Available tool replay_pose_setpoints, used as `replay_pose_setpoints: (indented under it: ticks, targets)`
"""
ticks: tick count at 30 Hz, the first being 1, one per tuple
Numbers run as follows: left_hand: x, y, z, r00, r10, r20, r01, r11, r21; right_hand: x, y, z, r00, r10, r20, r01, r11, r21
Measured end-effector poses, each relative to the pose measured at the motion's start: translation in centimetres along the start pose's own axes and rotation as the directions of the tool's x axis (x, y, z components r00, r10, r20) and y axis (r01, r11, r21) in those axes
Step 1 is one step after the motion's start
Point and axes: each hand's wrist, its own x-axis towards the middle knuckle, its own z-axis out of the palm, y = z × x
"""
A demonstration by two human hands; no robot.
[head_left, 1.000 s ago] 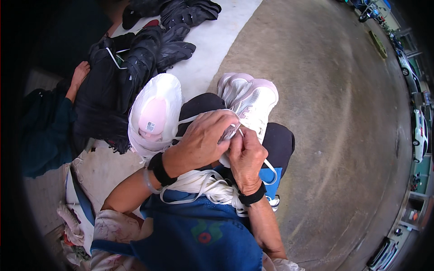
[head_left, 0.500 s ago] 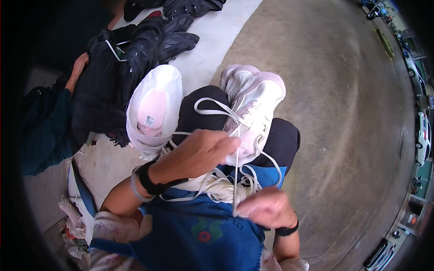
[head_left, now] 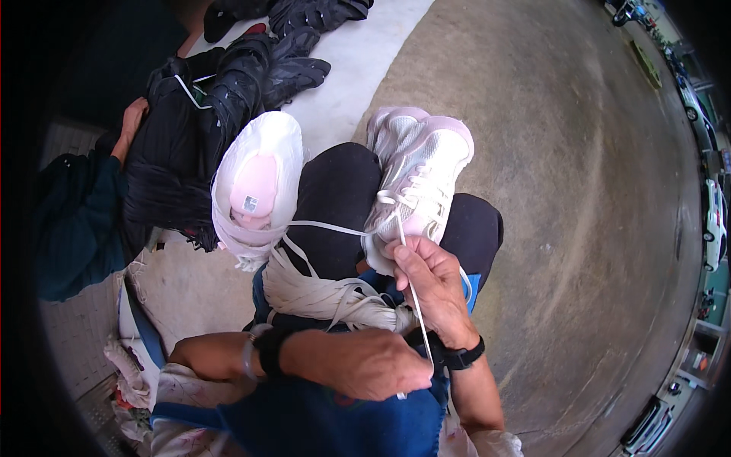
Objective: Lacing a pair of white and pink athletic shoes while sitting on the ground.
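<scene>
A white and pale pink sneaker (head_left: 421, 179) lies across my lap, with a second one partly behind it. My right hand (head_left: 432, 286) is at the sneaker's ankle opening, thumb and fingers pinched together by a white shoelace (head_left: 413, 293). That lace runs taut from the eyelets down to my left hand (head_left: 362, 365), which is closed on it low in front of my blue apron. A bundle of white laces (head_left: 324, 297) rests on my lap. From it or near it, one lace stretches past another upper (head_left: 257, 179), white outside with a pink insole, on my left.
Dark shoe uppers (head_left: 251, 84) are piled beyond on a white sheet (head_left: 358, 61). At left, another person's hand (head_left: 135, 114) touches dark material. Concrete floor (head_left: 563, 228) spreads to the right, with parked cars (head_left: 712, 221) along its far side.
My left hand has come down and right, pulling lace toward my body. My right hand has risen to the sneaker's opening. The loose loop over the sneaker has shrunk.
</scene>
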Motion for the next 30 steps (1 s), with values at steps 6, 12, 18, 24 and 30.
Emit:
replay_pose_setpoints:
  ticks: [6, 12, 18, 24, 30]
  targets:
    - [-1.8, -0.7, -6.1, 0.909, -0.061, -0.413, 0.258, 0.86, 0.441, 0.3, 0.9, 0.1, 0.988, -0.149, -0.025, 0.139, 0.961, -0.239]
    - [0.2, -5.6, -11.5, 0.661, -0.197, -0.724, 0.527, 0.809, 0.261, 1.2, 1.8, 0.5, 0.97, -0.241, -0.018, 0.219, 0.91, -0.352]
    - [0.7, -4.6, -11.8, 0.668, -0.338, -0.663, 0.609, 0.761, 0.225, 1.1, 1.8, 0.5, 0.968, -0.247, -0.03, 0.224, 0.916, -0.333]
    - [1.7, -3.7, -12.8, 0.641, -0.414, -0.647, 0.526, 0.85, -0.022, 1.0, 2.2, 0.3, 0.963, -0.249, -0.099, 0.218, 0.943, -0.253]
    - [0.8, -4.3, -13.2, 0.692, -0.666, -0.279, 0.335, 0.639, -0.693, 0.3, -0.4, -0.8, 0.998, -0.047, 0.045, 0.053, 0.988, -0.145]
